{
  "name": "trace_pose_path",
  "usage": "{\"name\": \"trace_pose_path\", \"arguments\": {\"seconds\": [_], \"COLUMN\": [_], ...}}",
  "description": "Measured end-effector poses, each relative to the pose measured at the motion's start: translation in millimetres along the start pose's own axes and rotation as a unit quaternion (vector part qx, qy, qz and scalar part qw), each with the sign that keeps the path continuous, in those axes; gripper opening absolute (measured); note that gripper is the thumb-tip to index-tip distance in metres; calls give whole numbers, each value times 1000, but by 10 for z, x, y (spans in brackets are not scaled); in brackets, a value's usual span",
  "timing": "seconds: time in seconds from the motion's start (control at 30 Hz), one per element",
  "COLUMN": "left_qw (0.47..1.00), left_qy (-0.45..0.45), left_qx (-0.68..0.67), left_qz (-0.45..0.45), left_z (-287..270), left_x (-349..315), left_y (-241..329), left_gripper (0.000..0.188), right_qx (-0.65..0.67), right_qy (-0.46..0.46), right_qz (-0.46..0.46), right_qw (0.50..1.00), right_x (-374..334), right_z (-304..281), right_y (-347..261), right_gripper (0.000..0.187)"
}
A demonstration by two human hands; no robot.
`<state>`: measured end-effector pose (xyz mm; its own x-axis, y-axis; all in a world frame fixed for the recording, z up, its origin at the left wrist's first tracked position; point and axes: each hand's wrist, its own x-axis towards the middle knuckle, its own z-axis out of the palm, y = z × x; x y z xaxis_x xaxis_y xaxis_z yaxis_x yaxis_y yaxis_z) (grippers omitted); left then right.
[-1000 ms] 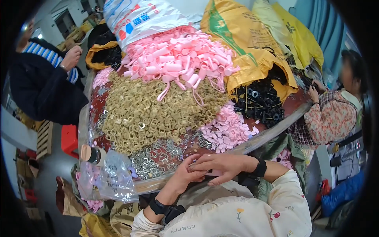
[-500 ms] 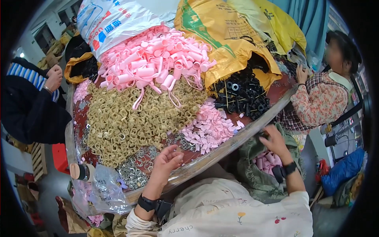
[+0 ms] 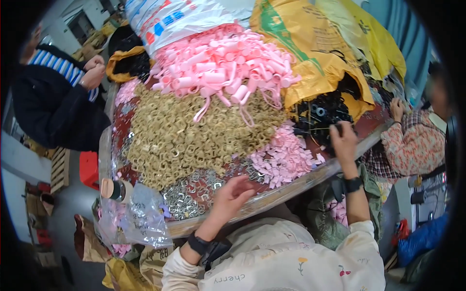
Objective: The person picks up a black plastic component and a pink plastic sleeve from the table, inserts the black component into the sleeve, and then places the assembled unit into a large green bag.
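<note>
My left hand (image 3: 234, 195) hovers over the table's front edge, fingers loosely apart, with nothing visible in it. Silver metal rings (image 3: 187, 195) lie just beyond it. My right hand (image 3: 344, 141) reaches over the front right part of the table, beside black plastic parts (image 3: 318, 114) spilling from a yellow sack (image 3: 303, 63). Its fingers are spread and slightly bent, and I see nothing held. Between the hands is a heap of small pink pieces (image 3: 284, 157). Behind lie a broad pile of tan ring-shaped parts (image 3: 194, 136) and pink tubes with straps (image 3: 228, 65).
A green woven sack (image 3: 320, 211) with pink parts stands below the table's wooden edge (image 3: 272, 207). A lidded jar (image 3: 116, 189) and clear plastic bag (image 3: 145, 218) sit at the left corner. One person (image 3: 63, 104) stands left; another (image 3: 412, 140) sits right.
My right hand has lifted from the green sack and moved forward to the black parts. My left hand stays near the table edge, its fingers more stretched. The view has shifted.
</note>
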<state>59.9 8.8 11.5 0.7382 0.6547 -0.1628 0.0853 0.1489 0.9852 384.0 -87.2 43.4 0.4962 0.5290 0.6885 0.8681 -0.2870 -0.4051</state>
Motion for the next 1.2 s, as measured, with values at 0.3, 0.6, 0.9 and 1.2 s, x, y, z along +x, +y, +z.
{"name": "trace_pose_path", "arguments": {"seconds": [0.3, 0.6, 0.9, 1.2], "left_qw": [977, 942, 904, 915], "left_qy": [45, 196, 195, 183], "left_qx": [129, -271, -380, -358], "left_qz": [161, -22, -10, -22], "left_z": [113, -890, -1020, -1012], "left_x": [-7, -737, -992, -1027], "left_y": [96, -209, -204, -277], "left_gripper": [47, 33, 28, 33], "right_qx": [346, 372, 199, 196], "right_qy": [-469, -471, -444, -448], "right_qz": [-22, -246, -401, -443], "right_qw": [812, 762, 776, 751], "right_x": [-527, -683, -1037, -982], "right_z": [203, 963, 1473, 1455], "right_y": [-1615, -2152, -2477, -2509], "right_gripper": [15, 14, 11, 14]}}
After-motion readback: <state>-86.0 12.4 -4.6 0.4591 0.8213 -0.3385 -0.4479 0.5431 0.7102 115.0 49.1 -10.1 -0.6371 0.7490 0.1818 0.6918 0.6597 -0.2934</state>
